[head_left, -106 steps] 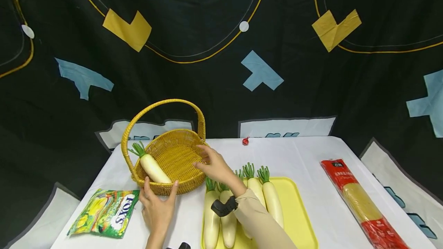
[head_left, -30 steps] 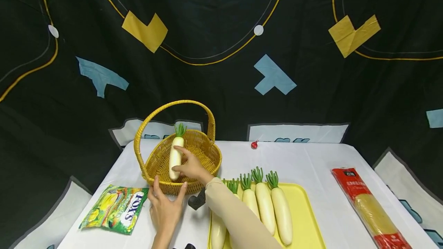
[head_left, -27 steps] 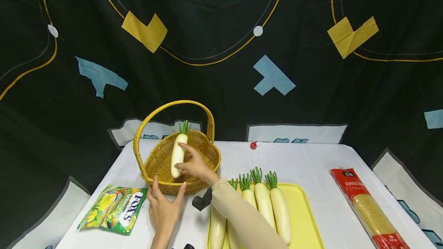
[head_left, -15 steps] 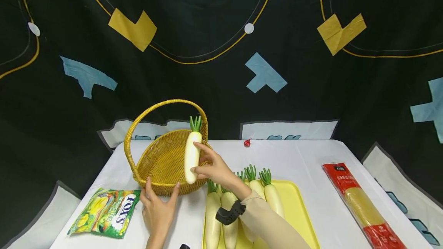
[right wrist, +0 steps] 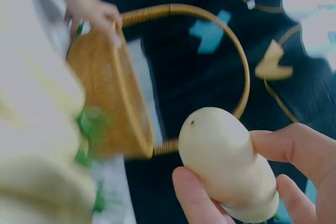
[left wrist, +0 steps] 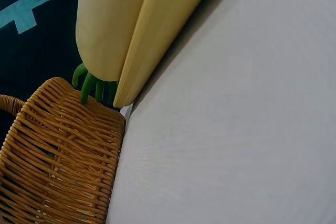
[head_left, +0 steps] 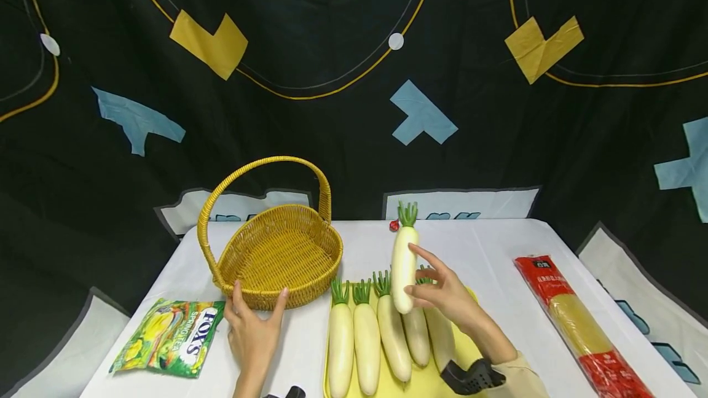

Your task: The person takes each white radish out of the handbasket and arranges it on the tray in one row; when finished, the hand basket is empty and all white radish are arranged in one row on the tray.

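In the head view my right hand (head_left: 442,290) pinches a white radish (head_left: 405,269) with a green leafy top between thumb and fingers, upright above the yellow tray (head_left: 470,349). The right wrist view shows the blunt end of this white radish (right wrist: 215,135) close up. My left hand (head_left: 254,336) rests its spread fingers against the front rim of a golden wicker basket (head_left: 276,257) with a tall arched handle. Several white radishes (head_left: 341,343) lie side by side in the tray, partly behind my right hand. The left wrist view shows the basket wall (left wrist: 63,150) and the tray edge (left wrist: 157,30).
A green Fox's candy bag (head_left: 168,336) lies left of the basket. A long red and yellow noodle packet (head_left: 581,324) lies at the right. One small red object (head_left: 394,225) sits near the table's back edge. Dark cloth (head_left: 332,140) hangs behind.
My right hand has taken the white radish up from inside the basket and carried it right, over the tray. The left hand has stayed at the basket's front rim.
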### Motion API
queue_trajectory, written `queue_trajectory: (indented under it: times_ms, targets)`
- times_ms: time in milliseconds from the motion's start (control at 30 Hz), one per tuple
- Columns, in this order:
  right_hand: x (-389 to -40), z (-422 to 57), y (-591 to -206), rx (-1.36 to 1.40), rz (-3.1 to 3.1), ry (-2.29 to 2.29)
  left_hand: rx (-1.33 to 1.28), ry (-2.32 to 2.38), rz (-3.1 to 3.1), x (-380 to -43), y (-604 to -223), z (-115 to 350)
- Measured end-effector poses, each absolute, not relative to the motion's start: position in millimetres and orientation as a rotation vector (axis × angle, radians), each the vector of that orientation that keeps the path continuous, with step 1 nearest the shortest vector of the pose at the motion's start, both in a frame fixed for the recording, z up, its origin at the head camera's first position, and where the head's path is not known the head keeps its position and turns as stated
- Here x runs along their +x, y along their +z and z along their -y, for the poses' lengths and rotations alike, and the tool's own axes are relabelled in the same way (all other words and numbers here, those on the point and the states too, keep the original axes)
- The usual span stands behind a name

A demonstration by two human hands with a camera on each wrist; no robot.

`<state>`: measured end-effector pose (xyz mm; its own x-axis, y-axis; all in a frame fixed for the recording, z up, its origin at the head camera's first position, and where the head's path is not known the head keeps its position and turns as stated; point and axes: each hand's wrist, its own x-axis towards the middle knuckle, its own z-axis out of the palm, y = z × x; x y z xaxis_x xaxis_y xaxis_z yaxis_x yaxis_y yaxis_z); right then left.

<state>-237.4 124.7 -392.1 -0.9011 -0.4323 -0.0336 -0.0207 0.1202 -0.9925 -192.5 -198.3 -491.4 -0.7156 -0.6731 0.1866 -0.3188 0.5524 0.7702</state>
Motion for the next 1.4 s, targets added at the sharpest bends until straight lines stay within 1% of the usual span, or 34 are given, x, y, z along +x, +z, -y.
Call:
queue_trajectory:
  times_ms: [233, 400, 633, 933, 1200, 1400]
  targets:
    - [-220.3, -196.5, -420.4, -0.228, -2.211, -1.684, 0.807, -1.026, 2.333, -192.8, -491.4, 196.6]
    - [-210.7, -220.2, -442.6, -0.192, -2.178, -1.607, 0.800, -1.027, 2.321, -192.6, -491.6, 197.2]
    - [-205.2, -223.1, -457.3, -0.161, -2.214, -1.492, 0.801, -1.026, 2.316, -192.0, -492.8, 197.7]
    - [-205.8, -222.0, -458.0, -0.181, -2.233, -1.401, 0.802, -1.026, 2.320, -191.9, -492.3, 198.0]
    - [-208.4, -219.3, -455.5, -0.382, -2.255, -1.291, 0.804, -1.029, 2.324, -191.9, -493.1, 197.8]
    - [-207.2, -218.8, -454.2, -0.453, -2.383, -1.219, 0.806, -1.029, 2.326, -192.4, -492.4, 197.5]
